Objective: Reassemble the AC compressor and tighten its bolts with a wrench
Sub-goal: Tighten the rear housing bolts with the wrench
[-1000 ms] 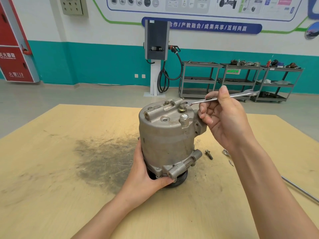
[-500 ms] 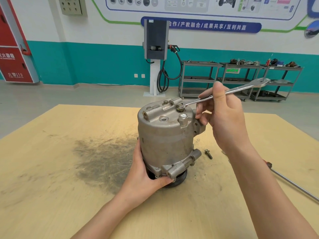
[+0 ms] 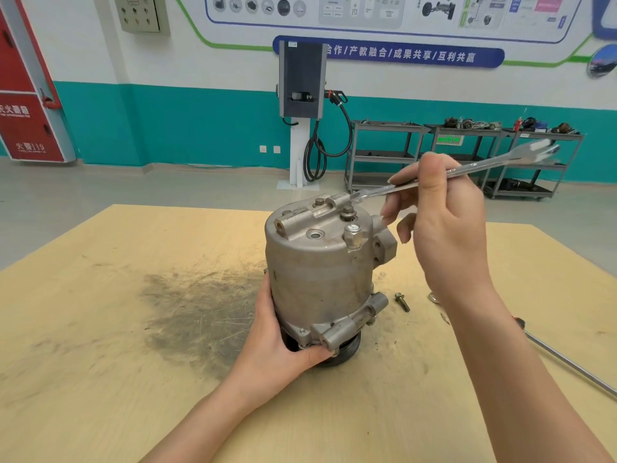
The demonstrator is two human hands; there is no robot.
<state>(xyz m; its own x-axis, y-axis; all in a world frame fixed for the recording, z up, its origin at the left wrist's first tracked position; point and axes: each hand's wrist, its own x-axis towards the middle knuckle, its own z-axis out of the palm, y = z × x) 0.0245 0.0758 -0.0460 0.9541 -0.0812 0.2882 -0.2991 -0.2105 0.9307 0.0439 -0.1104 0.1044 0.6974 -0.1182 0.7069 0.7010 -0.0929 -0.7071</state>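
Compressor (image 3: 320, 272) stands upright near the middle of my table (image 3: 100, 345), a stubby grey cast-metal cylinder, dull and pitted, with a black ribbed pulley (image 3: 344, 354) under it. Its flat top carries a raised block with round ports, a hex bolt (image 3: 348, 209) with a washer near the far rim, and a bright capped fitting (image 3: 353, 234) at the near rim. A lug with two tubular ears juts out low on the right side.

My left hand (image 3: 277, 345) cups the lower body from the left: palm against the casing, thumb curled across the front base flange, the other fingers hidden behind. My right hand (image 3: 444, 228) holds the wrench (image 3: 467, 170), a slim polished steel bar, slanted upward to the right. Index finger lies straight along the top of the shank, thumb beneath it pinching; the remaining fingers hang loosely curled and apart. The wrench's near end sits just beyond the bolt, above the top's far edge; I cannot tell if it touches. The far open end is blurred.

A loose dark bolt (image 3: 402, 301) lies on the table just right of the base, near a small washer (image 3: 433, 297). A long steel rod (image 3: 567, 364) lies further right. The tabletop is pale wood, scuffed, with a wide grey smear (image 3: 197, 309) left of the compressor.
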